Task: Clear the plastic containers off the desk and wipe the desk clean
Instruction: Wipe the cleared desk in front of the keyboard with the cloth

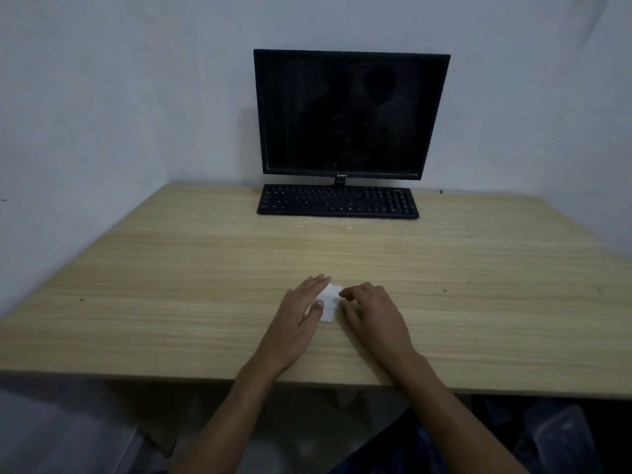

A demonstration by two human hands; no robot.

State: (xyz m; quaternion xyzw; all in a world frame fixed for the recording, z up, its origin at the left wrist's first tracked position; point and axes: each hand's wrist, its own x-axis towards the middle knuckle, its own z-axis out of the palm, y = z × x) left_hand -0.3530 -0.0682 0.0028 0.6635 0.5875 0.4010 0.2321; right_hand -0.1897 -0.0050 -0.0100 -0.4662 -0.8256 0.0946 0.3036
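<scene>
Left hand (301, 313) lay flat, fingers straight, pressing a white tissue (327, 304) onto the desk (171, 268); right hand (371, 309) curled beside it, perhaps touching.

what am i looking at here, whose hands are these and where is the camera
There is no machine here. A person wears a wide-angle camera on the head, so this single picture looks forward and down, as their own eyes would. The two bare arms coming up from the bottom are theirs.

They face a wooden desk set against a wall. At the back stands a dark monitor with a black keyboard in front of it. A few pale crumbs lie just before the keyboard.

Near the front edge lies a small white tissue. The left hand rests flat on it, fingers straight. The right hand sits beside it with fingers curled, fingertips at the tissue's edge. No plastic containers show on the desk.
</scene>
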